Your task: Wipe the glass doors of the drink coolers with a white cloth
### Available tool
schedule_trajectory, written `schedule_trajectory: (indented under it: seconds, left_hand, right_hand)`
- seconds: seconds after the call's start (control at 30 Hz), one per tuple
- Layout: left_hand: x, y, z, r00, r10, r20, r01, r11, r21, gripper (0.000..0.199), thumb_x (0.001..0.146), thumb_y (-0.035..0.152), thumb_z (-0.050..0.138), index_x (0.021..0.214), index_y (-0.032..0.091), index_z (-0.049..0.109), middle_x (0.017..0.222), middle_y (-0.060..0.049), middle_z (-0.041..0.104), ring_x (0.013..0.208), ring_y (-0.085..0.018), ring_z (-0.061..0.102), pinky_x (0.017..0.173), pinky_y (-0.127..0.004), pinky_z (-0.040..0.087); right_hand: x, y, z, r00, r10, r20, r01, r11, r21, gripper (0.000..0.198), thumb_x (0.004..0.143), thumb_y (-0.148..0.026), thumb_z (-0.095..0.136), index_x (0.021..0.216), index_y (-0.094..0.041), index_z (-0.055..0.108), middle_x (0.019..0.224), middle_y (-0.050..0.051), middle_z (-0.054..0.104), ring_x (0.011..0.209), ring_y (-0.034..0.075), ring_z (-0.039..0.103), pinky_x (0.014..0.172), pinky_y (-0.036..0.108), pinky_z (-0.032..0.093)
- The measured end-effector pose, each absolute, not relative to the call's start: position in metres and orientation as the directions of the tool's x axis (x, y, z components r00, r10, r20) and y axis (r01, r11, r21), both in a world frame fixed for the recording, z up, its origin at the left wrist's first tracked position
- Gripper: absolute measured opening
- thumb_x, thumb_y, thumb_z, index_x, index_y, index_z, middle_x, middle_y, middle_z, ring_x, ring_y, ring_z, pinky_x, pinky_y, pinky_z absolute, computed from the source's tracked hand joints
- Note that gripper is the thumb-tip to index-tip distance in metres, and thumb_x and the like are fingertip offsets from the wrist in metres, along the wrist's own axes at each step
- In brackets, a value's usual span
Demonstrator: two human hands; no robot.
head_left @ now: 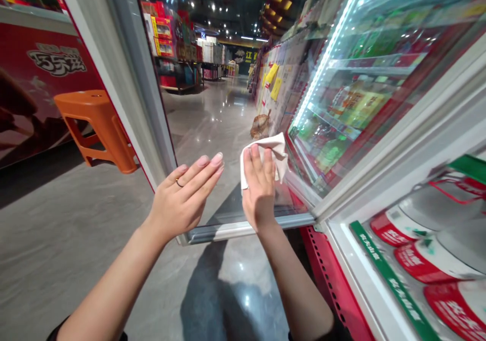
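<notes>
My right hand (258, 189) lies with straight fingers over a folded white cloth (280, 151), holding it against the lower part of a glass door (228, 179). The cloth's corners stick out past the fingertips; my thumb is mostly hidden. To the left, my left hand (186, 194) is stretched out with the fingers side by side, a thin ring on one of them. It holds nothing and is by the door's grey frame (132, 82); whether it touches the glass I cannot tell. The door stands swung out from a fridge.
On the right, large water bottles (421, 260) with red-and-white labels stand on the fridge shelf behind a green strip (395, 285). An orange stool (96, 123) stands at left beside a red freezer (23, 98). Through or in the glass appear drink shelves and store displays.
</notes>
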State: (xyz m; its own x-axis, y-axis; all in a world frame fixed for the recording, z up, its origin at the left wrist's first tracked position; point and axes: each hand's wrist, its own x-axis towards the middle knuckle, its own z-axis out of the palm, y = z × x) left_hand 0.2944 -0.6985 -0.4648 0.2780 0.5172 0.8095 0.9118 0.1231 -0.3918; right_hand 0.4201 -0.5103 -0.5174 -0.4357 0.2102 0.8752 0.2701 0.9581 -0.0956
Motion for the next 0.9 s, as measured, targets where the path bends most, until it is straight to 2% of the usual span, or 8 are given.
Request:
schedule_trajectory:
  seconds: [0.13,0.2,0.33,0.53,0.6,0.73,0.8,0.9]
  left_hand:
    - [0.290,-0.701,-0.465,0.287,0.543,0.789,0.912,0.096,-0.398,0.086,0.103,0.008,0.051,0.181,0.019,0.016,0.177,-0.001,0.039,0.171,-0.010,0.016,0.144,-0.028,0.009]
    - [0.289,-0.702,-0.465,0.274,0.557,0.784,0.914,0.104,-0.393,0.086,0.104,0.010,0.051,0.181,0.021,0.015,0.177,-0.001,0.040,0.172,-0.013,0.018,0.144,-0.030,0.012]
    - [0.288,-0.706,-0.463,0.248,0.598,0.762,0.921,0.098,-0.377,0.086,0.106,0.013,0.050,0.181,0.025,0.010,0.179,0.000,0.037,0.171,-0.016,0.021,0.144,-0.034,0.015]
    - [0.285,-0.707,-0.460,0.227,0.628,0.744,0.929,0.089,-0.359,0.087,0.108,0.014,0.050,0.181,0.029,0.007,0.178,0.000,0.040,0.169,-0.017,0.032,0.143,-0.033,0.016]
    - [0.284,-0.703,-0.460,0.223,0.629,0.744,0.926,0.102,-0.364,0.088,0.106,0.012,0.051,0.181,0.028,0.008,0.178,-0.001,0.040,0.168,-0.019,0.035,0.143,-0.034,0.017]
    - [0.283,-0.696,-0.460,0.211,0.642,0.737,0.915,0.134,-0.380,0.088,0.105,0.011,0.052,0.181,0.027,0.010,0.178,-0.002,0.040,0.166,-0.017,0.039,0.142,-0.031,0.016]
    - [0.281,-0.695,-0.459,0.209,0.656,0.725,0.913,0.136,-0.386,0.087,0.107,0.013,0.053,0.181,0.027,0.010,0.178,-0.002,0.040,0.165,-0.017,0.041,0.142,-0.030,0.017]
    - [0.282,-0.694,-0.458,0.191,0.672,0.715,0.918,0.137,-0.373,0.086,0.109,0.018,0.053,0.181,0.030,0.008,0.178,-0.002,0.039,0.164,-0.018,0.042,0.142,-0.032,0.020]
  right_hand:
    - [0.429,-0.512,-0.529,-0.588,0.089,0.804,0.165,0.986,0.011,0.071,0.107,-0.005,0.042,0.172,-0.033,0.045,0.173,-0.002,0.055,0.169,0.019,0.038,0.141,0.044,0.033]
    - [0.438,-0.503,-0.546,-0.595,0.116,0.795,0.169,0.985,-0.017,0.071,0.105,-0.002,0.041,0.169,-0.031,0.051,0.168,-0.001,0.061,0.165,0.019,0.045,0.139,0.042,0.037]
    - [0.445,-0.484,-0.558,-0.503,0.267,0.822,0.270,0.952,-0.144,0.074,0.106,-0.002,0.036,0.173,-0.034,0.044,0.169,0.002,0.060,0.166,0.023,0.045,0.140,0.051,0.036]
    - [0.427,-0.488,-0.516,-0.442,0.261,0.858,0.289,0.947,-0.140,0.077,0.110,-0.008,0.032,0.180,-0.033,0.015,0.186,0.001,0.033,0.175,0.025,0.022,0.143,0.057,0.022]
    - [0.427,-0.493,-0.512,-0.504,0.225,0.834,0.288,0.954,-0.083,0.081,0.107,-0.004,0.036,0.180,-0.035,0.019,0.185,0.000,0.035,0.175,0.024,0.023,0.143,0.055,0.025]
    - [0.445,-0.485,-0.529,-0.610,0.144,0.779,0.267,0.963,0.031,0.081,0.100,0.001,0.043,0.173,-0.034,0.044,0.174,0.002,0.055,0.168,0.025,0.040,0.135,0.049,0.043]
    - [0.455,-0.473,-0.540,-0.563,0.185,0.806,0.308,0.951,-0.003,0.077,0.100,0.000,0.041,0.171,-0.030,0.048,0.171,0.005,0.058,0.167,0.027,0.043,0.133,0.051,0.045]
    - [0.458,-0.458,-0.542,-0.413,0.257,0.874,0.353,0.930,-0.106,0.074,0.105,-0.005,0.035,0.175,-0.027,0.039,0.176,0.008,0.051,0.171,0.029,0.034,0.138,0.059,0.036]
